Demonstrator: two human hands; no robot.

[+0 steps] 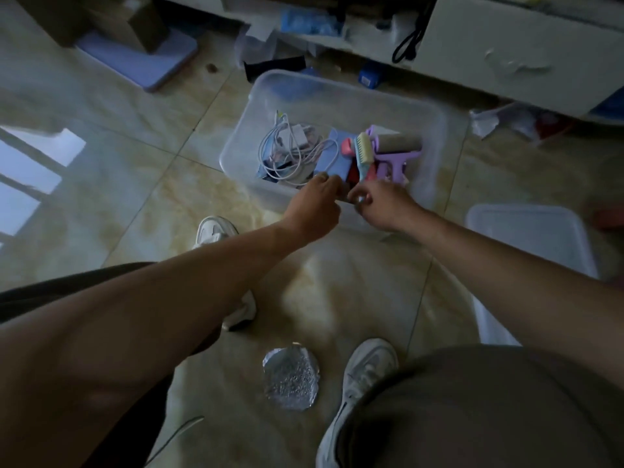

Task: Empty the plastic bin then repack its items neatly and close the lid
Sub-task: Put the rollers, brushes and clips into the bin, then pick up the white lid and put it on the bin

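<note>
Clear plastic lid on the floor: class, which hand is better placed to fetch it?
Probably the right hand: the clear plastic lid lies on its side, while the left hand would have to cross over.

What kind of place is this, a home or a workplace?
Probably a room in a home: a glossy tiled floor, a white cabinet with clutter under it, and a clear plastic bin of household things such as charger cables.

There's a crinkled foil disc (pixel 291 377) lying on the tiled floor (pixel 135 184) between two white sneakers (pixel 363 383). A lilac board (pixel 135 64) is sitting far left with a cardboard box (pixel 135 25) resting on it, and a black cord (pixel 410 45) is hanging off the white cabinet (pixel 506 52).
</note>
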